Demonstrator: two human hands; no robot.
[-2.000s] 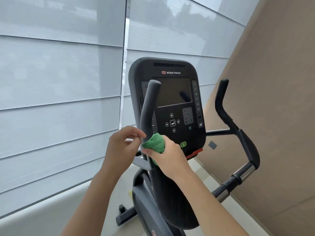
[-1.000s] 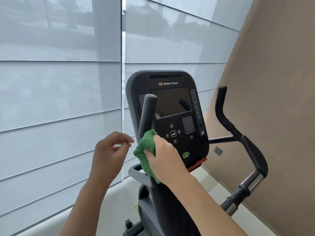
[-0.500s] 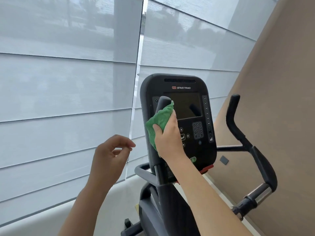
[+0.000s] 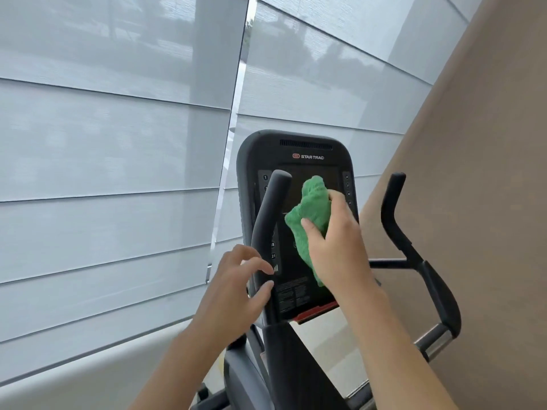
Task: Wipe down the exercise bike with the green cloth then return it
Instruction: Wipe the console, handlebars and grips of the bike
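Note:
The black exercise bike's console stands upright in front of me, its dark screen partly covered. My right hand grips the bunched green cloth and holds it against the screen and keypad area. The left handlebar rises in front of the console's left side. My left hand is beside that bar's lower part, fingers relaxed and spread, fingertips at or near the bar, holding nothing. The right handlebar stands free to the right.
Grey roller blinds cover the windows behind and to the left. A beige wall runs close along the right side of the bike. The bike's black centre post drops below the console toward pale floor.
My right hand has carried the cloth off the top of the left handlebar and rightward onto the console screen. My left hand has moved in toward the left handlebar.

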